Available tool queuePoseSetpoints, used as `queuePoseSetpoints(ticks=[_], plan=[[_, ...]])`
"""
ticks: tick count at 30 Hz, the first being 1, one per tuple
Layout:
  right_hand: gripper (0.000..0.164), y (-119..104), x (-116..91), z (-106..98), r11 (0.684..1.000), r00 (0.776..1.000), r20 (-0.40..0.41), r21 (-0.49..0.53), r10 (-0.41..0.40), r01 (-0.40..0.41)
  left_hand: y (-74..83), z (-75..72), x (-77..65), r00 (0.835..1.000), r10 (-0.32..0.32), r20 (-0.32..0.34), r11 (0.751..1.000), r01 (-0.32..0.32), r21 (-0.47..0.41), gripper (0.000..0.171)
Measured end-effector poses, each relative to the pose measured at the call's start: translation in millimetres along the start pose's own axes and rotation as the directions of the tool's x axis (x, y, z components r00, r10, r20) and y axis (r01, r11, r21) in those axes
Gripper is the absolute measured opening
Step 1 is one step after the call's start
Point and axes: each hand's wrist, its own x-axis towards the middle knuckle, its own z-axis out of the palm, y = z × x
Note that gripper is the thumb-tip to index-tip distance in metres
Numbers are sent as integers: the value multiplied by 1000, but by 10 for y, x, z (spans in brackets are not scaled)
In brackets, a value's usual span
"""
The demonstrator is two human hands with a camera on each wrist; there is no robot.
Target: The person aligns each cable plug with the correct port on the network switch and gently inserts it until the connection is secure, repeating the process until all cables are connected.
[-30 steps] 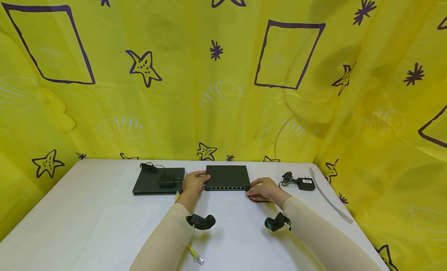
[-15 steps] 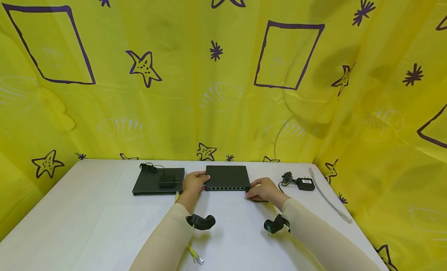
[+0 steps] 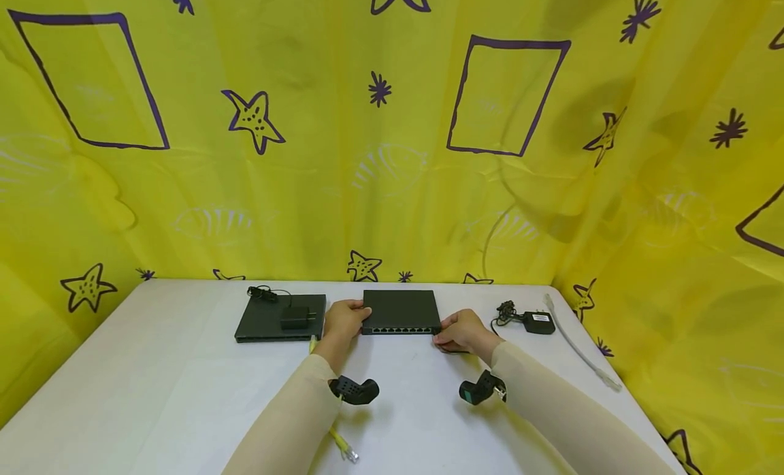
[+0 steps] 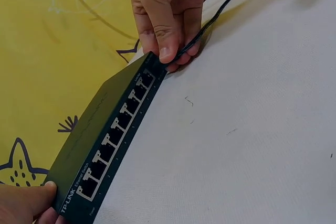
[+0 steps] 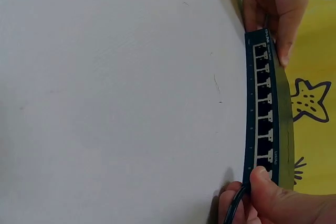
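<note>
A black TP-LINK Ethernet switch lies near the table's back edge, its row of ports facing the person. My left hand grips its left end, the thumb on the top edge and fingers lower down. At the right front corner my right hand pinches the end of a thin black power cable against the switch. The plug itself is hidden by the fingers. In the right wrist view, the right thumb lies over the last port, and the cable passes between thumb and fingers. The other ports appear unoccupied.
Left of the switch lies another flat black box with a black power adapter on top. A yellow network cable passes under the left forearm. Another adapter and a pale network cable lie right. A yellow curtain hangs behind.
The right wrist has shifted slightly left, and less cable shows below the right hand. Both hands stay at the ends of the switch, which has hardly moved.
</note>
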Motion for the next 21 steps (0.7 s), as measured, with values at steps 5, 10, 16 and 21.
queuePoseSetpoints(ticks=[5,10,16,21], plan=[[34,-21,4,-2,999,999,-3,14,35,-35,-8,8,11,1000,2,-3,1000,-2,-4,33],[33,-12,-1,-2,998,1000,6,54,22,-22,-20,7,24,1000,-7,-6,1000,7,-26,34],[30,26,-7,0,995,1000,25,98,8,-11,-29,11,42,999,-33,-11,998,32,-55,33],[29,16,-23,-8,995,1000,26,95,3,-5,-39,13,67,999,-52,-10,996,51,-79,31]])
